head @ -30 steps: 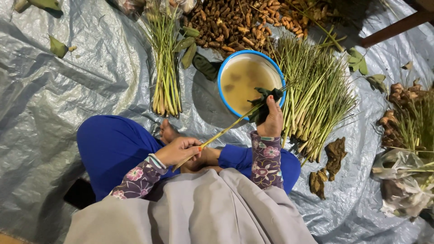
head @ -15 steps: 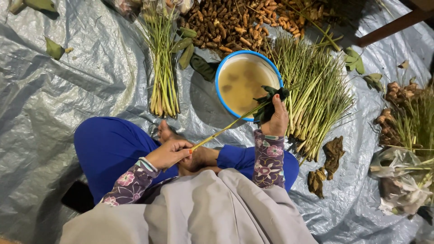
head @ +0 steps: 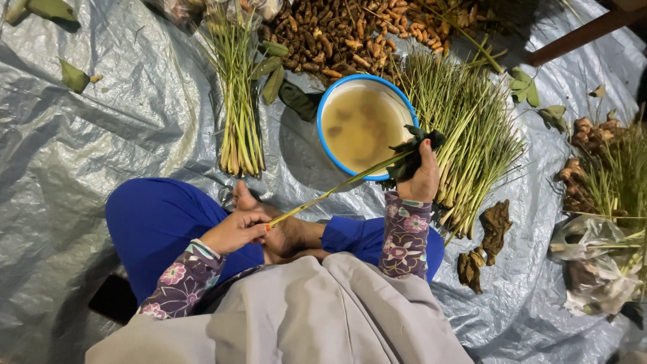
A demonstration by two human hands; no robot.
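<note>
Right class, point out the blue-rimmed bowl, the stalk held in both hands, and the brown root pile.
Bowl (head: 335,98): head view, blue rim.
Stalk (head: 337,187): head view, mid-stem.
Root pile (head: 337,37): head view, centre.

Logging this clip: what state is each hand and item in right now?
Left hand: pinching the stalk's lower end.
Right hand: closed on a dark leaf wad and the stalk's upper end.
Stalk: stretched taut between both hands.
Basin: upright, holding murky brown liquid.
Left bundle: lying flat on the tarp.
Right bundle: fanned out, loose.
</note>
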